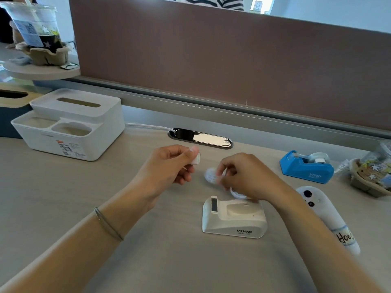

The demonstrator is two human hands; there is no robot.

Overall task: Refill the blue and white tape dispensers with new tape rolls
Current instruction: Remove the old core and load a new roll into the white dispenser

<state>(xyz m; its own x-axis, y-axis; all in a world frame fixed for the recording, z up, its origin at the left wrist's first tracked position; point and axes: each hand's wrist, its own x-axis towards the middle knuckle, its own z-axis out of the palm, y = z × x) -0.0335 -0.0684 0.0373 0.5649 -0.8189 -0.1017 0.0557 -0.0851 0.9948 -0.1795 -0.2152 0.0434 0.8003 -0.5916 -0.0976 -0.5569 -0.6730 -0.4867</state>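
The white tape dispenser (233,216) stands on the desk near me, its roll bay bare. My left hand (169,166) pinches a small white spool core (196,159) above the desk. My right hand (243,174) pinches a clear tape roll (210,176) just right of it. Another white ring (238,194) shows under my right hand, behind the dispenser. The blue tape dispenser (306,168) sits at the right with a tape roll and core in it.
A white tissue box organiser (69,125) stands at the left. A cable slot (201,138) lies behind my hands. At the right lie a white controller (325,214) and a paper tray of wrapped items (370,176). A drink cup (36,28) is on a raised shelf.
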